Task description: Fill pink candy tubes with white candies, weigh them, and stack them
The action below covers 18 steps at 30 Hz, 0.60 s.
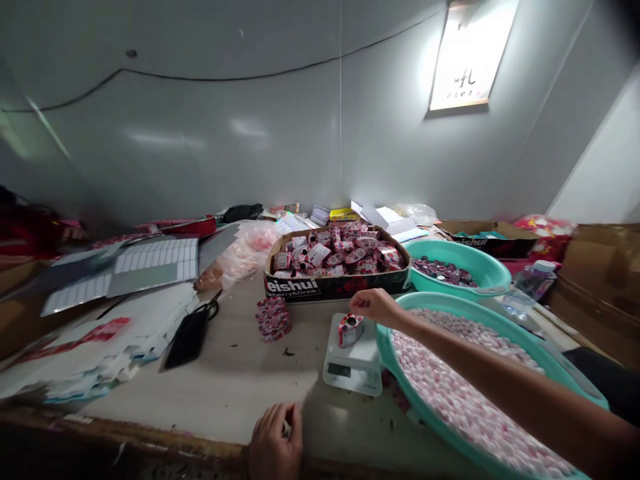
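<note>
Right hand (375, 307) open, palm down, fingers just above a red-and-white packet (350, 330) lying on a white digital scale (353, 360). Forearm crosses a teal basin (386, 353) heaped with small pink-and-white pieces. Left hand (275, 443) curled at the tabletop (200, 400) edge (closed on something? cannot tell). Loose stack of packets (273, 319) beside the scale; full cardboard tray (337, 287) behind.
</note>
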{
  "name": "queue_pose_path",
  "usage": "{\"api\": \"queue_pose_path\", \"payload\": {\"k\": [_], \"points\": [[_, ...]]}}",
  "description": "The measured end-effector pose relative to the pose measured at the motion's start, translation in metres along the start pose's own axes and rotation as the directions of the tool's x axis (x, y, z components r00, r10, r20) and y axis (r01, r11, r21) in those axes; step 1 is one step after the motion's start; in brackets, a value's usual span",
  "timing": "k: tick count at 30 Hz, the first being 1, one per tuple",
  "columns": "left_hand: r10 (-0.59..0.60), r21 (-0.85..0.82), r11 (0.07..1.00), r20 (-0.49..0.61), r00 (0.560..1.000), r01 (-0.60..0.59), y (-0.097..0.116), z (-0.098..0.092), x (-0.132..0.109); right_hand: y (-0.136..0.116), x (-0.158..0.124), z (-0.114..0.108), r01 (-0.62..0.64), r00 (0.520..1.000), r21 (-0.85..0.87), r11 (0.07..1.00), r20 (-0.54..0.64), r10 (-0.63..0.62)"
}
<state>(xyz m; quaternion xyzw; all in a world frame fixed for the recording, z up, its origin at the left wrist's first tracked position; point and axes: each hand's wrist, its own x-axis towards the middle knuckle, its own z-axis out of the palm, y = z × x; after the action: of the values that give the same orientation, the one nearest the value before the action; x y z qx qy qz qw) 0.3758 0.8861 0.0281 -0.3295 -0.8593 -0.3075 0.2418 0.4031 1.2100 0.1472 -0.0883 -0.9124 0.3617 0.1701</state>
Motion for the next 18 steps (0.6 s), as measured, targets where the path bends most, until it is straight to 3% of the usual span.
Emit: {"api": "queue_pose_path", "payload": {"k": [3,6,11,15,18], "points": [[0.010,-0.004,1.000,0.001,1.000,-0.010,0.001,-0.001,0.000,0.008,0.006,0.007,0.011,1.000,0.002,1.000,0.000,-0.011],[0.021,-0.009,1.000,-0.008,1.000,-0.021,-0.001,-0.001,0.000,0.014,0.006,-0.005,-0.018,0.999,0.027,0.999,-0.050,0.019],[0.039,-0.008,0.999,0.010,0.999,-0.039,0.000,-0.002,0.003,0.032,-0.016,-0.074,-0.126,0.989,-0.069,0.990,-0.088,0.119],[0.031,0.004,1.000,0.016,0.999,-0.031,0.004,-0.004,0.007,0.056,-0.065,-0.134,-0.259,0.966,-0.204,0.944,-0.044,0.255],[0.041,0.011,0.999,0.006,0.999,-0.041,0.007,-0.003,0.011,0.071,-0.105,-0.153,-0.340,0.936,-0.262,0.903,-0.004,0.351]]}}
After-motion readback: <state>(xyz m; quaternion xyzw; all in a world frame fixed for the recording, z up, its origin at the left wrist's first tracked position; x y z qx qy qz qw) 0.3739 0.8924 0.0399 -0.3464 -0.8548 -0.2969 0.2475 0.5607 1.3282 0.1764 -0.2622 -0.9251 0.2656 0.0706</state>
